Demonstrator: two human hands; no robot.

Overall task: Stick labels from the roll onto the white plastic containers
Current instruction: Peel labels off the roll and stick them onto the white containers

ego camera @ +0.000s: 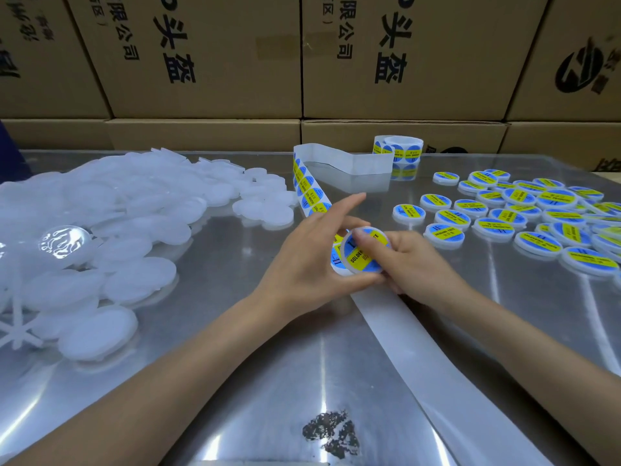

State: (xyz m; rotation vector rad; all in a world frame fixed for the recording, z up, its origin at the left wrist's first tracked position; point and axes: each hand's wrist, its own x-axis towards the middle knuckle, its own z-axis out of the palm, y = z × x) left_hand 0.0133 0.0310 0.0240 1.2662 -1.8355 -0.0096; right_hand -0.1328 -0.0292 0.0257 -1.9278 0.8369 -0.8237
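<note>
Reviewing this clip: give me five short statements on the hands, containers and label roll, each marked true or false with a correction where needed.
1. Both hands hold one labelled container. True: left hand and right hand grip it.
2. The unlabelled containers are heaped on the right. False: they lie on the left; the labelled containers are on the right.
3. The label roll stands at the far side of the metal table. True.
4. The backing strip near the forearms carries labels. False: it is bare.
5. Plastic crates line the back. False: cardboard boxes.

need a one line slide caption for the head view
Both hands press a label onto a white container, between unlabelled and labelled piles.
</note>
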